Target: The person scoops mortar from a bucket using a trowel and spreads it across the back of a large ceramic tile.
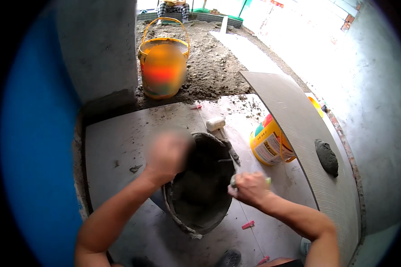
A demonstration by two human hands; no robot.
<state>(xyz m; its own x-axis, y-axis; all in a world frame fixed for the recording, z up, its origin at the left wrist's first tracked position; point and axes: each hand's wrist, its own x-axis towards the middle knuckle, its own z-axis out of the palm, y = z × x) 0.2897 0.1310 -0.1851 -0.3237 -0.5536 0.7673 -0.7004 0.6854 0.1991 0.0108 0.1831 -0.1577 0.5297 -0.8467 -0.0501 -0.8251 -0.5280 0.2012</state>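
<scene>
- The right hand (pixel 250 188), at the right rim of the dark bucket, is curled around a pale green handle (pixel 268 180); what tool it belongs to is hard to make out.
- The left hand (pixel 167 153) is over the bucket's far left rim, blurred; I cannot tell whether its fingers are spread, pressed together or pinching anything.
- The dark bucket (pixel 168 204) sits on the pale tiled floor (pixel 116 164) between the two forearms, its mouth facing up. Its rim is thick with crusted grey, lumpy at the near edge; inside, the mortar (pixel 200 191) looks dark, wet and uneven.
- Just beyond the bucket's far rim lies a white-headed mallet (pixel 216 123).
- Left of the bucket, the tiles are open apart from scattered crumbs, as far as the floor's edge beside the blue panel (pixel 40 133).
- Right of the bucket, room is tighter: a yellow bucket (pixel 263 143) stands near, partly hidden by a long grey slab (pixel 294 120) with a ridged face and a dark lump (pixel 327 158) on it.
- Nearer than the bucket, a red clip (pixel 248 225) sits on a tile seam.
- Well beyond the bucket, the tiles end at rough grey ground (pixel 214 66), where an orange pail (pixel 162 73) stands, handle raised.
</scene>
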